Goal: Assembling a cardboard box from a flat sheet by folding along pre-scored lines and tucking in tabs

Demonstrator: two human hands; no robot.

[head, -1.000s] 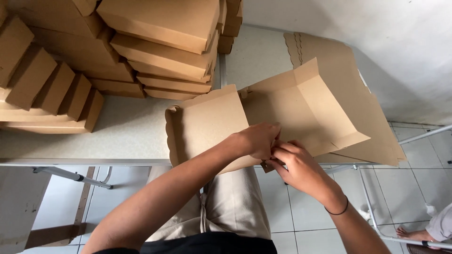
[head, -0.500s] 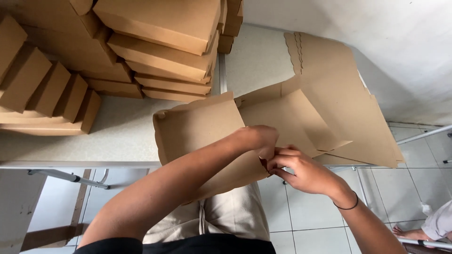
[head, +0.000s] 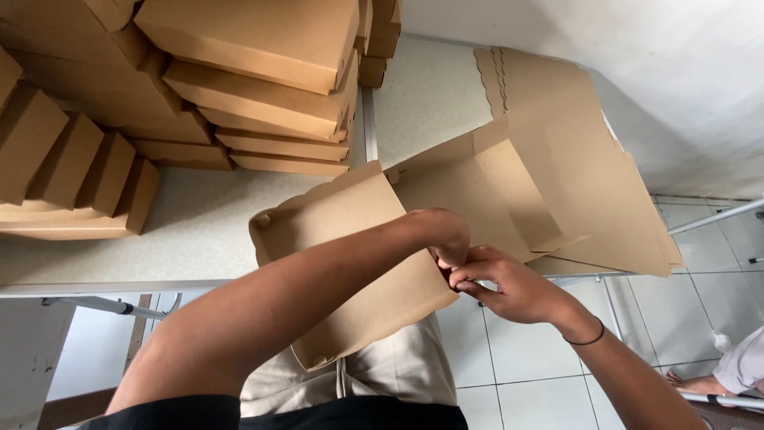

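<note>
Fingertips of both hands meet at the near right corner of a half-folded kraft cardboard box (head: 350,263), which hangs just off the front edge of the table (head: 191,239), over the person's lap. The left hand (head: 446,235) is curled shut over that corner, pinching the board, and the right hand (head: 505,287) is closed against it from below, thumb and fingers pressing the same seam; a thin dark band circles the right wrist. Compared with a second ago, the box has been tipped up and swung toward the body, so that its broad brown panel now faces the camera and slopes down past the table edge, while the hands have kept to the same corner. I would judge from this that the corner fold is being locked and the box is close to holding its shape. Its lid flap (head: 485,183) opens away to the right, lying over a stack of flat, unfolded box blanks (head: 581,151) with scalloped ends near the white wall. To the left, well apart from the hands, finished boxes (head: 255,87) of the same plain brown are piled flat in a tall stack, with more standing on edge in a row (head: 72,167) beside them. No labels or print show on any of them. Another person's foot shows at the lower right on the tiled floor (head: 557,374).
</note>
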